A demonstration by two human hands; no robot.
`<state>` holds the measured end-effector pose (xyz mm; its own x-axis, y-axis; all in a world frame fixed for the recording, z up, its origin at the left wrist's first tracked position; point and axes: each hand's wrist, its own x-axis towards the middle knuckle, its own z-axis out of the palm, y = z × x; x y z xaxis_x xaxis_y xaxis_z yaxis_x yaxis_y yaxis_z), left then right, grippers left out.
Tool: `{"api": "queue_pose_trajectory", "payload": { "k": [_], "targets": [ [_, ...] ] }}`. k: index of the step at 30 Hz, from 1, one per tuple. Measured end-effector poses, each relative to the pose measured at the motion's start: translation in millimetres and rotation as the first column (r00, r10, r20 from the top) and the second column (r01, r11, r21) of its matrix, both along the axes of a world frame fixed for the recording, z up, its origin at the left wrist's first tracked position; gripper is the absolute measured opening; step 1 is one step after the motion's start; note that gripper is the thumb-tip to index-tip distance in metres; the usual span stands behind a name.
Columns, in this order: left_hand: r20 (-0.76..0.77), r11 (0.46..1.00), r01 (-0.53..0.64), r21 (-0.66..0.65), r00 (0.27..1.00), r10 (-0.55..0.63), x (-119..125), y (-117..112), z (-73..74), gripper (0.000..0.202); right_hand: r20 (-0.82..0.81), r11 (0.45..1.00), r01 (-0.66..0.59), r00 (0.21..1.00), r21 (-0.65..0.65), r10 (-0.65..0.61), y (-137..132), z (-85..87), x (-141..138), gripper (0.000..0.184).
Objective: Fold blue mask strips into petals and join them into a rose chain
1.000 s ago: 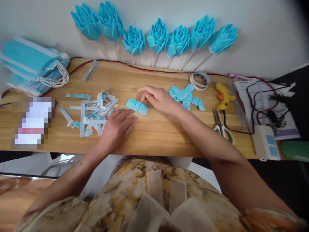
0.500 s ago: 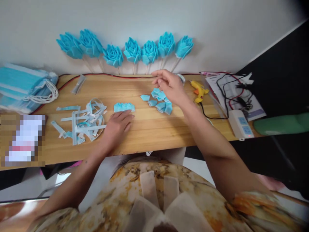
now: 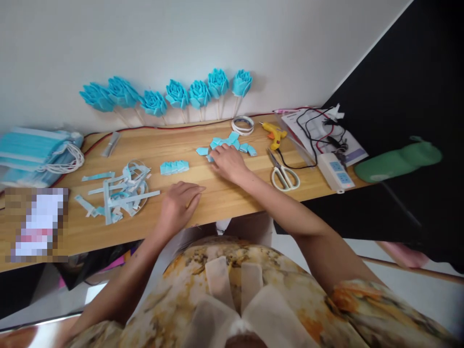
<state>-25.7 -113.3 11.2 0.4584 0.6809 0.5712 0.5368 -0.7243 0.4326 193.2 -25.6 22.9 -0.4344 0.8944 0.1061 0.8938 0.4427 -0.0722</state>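
My left hand (image 3: 180, 203) lies near the table's front edge, palm down, fingers stretched out and holding nothing. Just beyond it sits a short pleated row of blue folded pieces (image 3: 174, 167). My right hand (image 3: 229, 163) is down on a loose pile of small blue folded petals (image 3: 232, 140), fingers bent, closed around a petal at the pile's near left side; the fingertips are partly hidden. Against the wall, several blue fabric flowers (image 3: 177, 94) on thin sticks lean in a row.
Cut mask strips (image 3: 118, 191) are heaped at left, before a stack of blue masks (image 3: 29, 152) and a phone (image 3: 39, 222). To the right lie scissors (image 3: 284, 176), a tape roll (image 3: 242, 125), a yellow glue gun (image 3: 274, 135), a power strip (image 3: 335, 171) and a green bottle (image 3: 395, 162).
My right hand has come down from above the table onto the petal pile. My left hand has drawn back from the pleated row towards the table edge. The view has turned right.
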Motion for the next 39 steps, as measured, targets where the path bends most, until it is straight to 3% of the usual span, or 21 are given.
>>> {"api": "queue_pose_trajectory", "payload": {
  "k": [2, 5, 8, 10, 13, 15, 17, 19, 22, 27, 32, 39],
  "targets": [
    [0.062, 0.999, 0.010, -0.046, 0.998, -0.007, 6, 1, 1.6, 0.020, -0.005, 1.000, -0.007, 1.000, -0.020, 0.007, 9, 2.4, -5, 0.030],
    [0.184, 0.988, -0.051, -0.149, 0.980, 0.078, 4, 15, 7.1, 0.020, -0.296, 0.995, -0.027, 0.955, -0.093, -0.002, 18, 11.3, 2, 0.023],
    [0.276, 0.960, -0.112, -0.257, 0.944, 0.184, -1, 37, 17.7, 0.025, -0.627, 0.956, -0.148, 0.778, -0.252, -0.045, 16, 22.9, 11, 0.013],
    [0.280, 0.940, -0.099, -0.327, 0.940, 0.196, -1, 52, 25.1, 0.033, -0.731, 0.913, -0.262, 0.680, -0.312, -0.054, 10, 30.4, 15, 0.013],
    [0.261, 0.894, -0.001, -0.448, 0.956, 0.131, 8, 71, 32.8, 0.038, -0.779, 0.880, -0.350, 0.626, -0.322, -0.037, 1, 40.9, 15, 0.016],
    [0.289, 0.841, 0.054, -0.539, 0.949, 0.124, 16, 80, 35.6, 0.029, -0.781, 0.882, -0.346, 0.624, -0.321, -0.039, 0, 46.2, 16, 0.018],
    [0.360, 0.791, 0.091, -0.605, 0.918, 0.169, 24, 85, 38.2, 0.021, -0.799, 0.892, -0.326, 0.598, -0.314, -0.063, 2, 48.4, 18, 0.022],
    [0.444, 0.762, 0.120, -0.637, 0.865, 0.234, 31, 87, 41.1, 0.019, -0.853, 0.901, -0.317, 0.513, -0.296, -0.100, 5, 46.6, 20, 0.026],
    [0.534, 0.757, 0.130, -0.640, 0.784, 0.318, 40, 88, 43.6, 0.020, -0.917, 0.896, -0.339, 0.369, -0.287, -0.154, 11, 37.4, 19, 0.034],
    [0.589, 0.771, 0.118, -0.625, 0.720, 0.367, 46, 91, 34.0, 0.022, -0.921, 0.884, -0.292, 0.249, -0.366, -0.299, 23, 17.4, 4, 0.032],
    [0.569, 0.738, 0.153, -0.658, 0.742, 0.354, 41, 89, 23.9, 0.028, -0.934, 0.921, -0.239, 0.260, -0.307, -0.243, 36, 13.0, -2, 0.029],
    [0.546, 0.676, 0.199, -0.709, 0.763, 0.348, 40, 88, 18.6, 0.028, -0.888, 0.944, -0.236, 0.449, -0.228, -0.102, 30, 14.6, 1, 0.024]
  ]
}}
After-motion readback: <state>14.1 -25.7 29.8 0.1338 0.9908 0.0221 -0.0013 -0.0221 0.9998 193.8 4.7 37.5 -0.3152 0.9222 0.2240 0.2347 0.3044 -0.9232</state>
